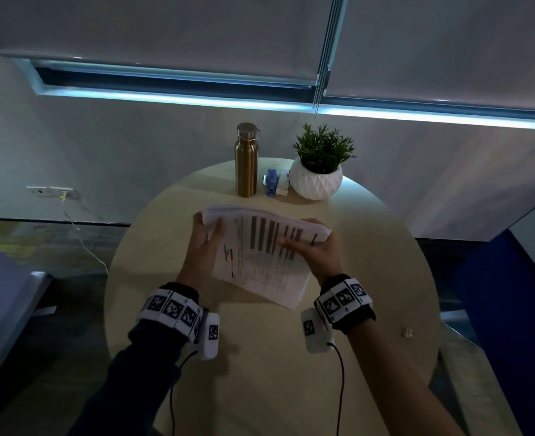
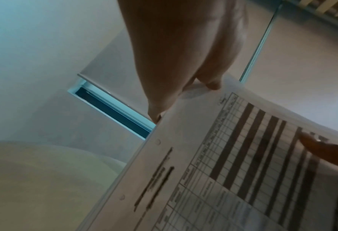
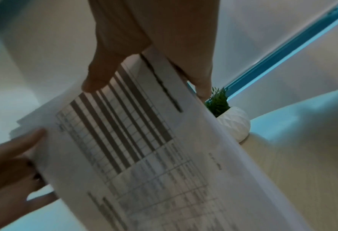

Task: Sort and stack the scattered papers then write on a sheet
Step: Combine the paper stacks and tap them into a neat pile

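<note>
A stack of white printed papers, with a table grid and dark bars on the top sheet, is held tilted above the round table. My left hand grips the stack's left edge, thumb on top. My right hand grips its right edge, thumb across the dark bars. In the left wrist view the papers fill the lower right, with my left hand on their upper corner. In the right wrist view my right hand pinches the papers, thumb on the print. No pen is visible.
At the table's far edge stand a gold metal bottle, a blue stapler and a potted plant in a white pot. A small binder clip lies near the right rim. A blue chair is at right.
</note>
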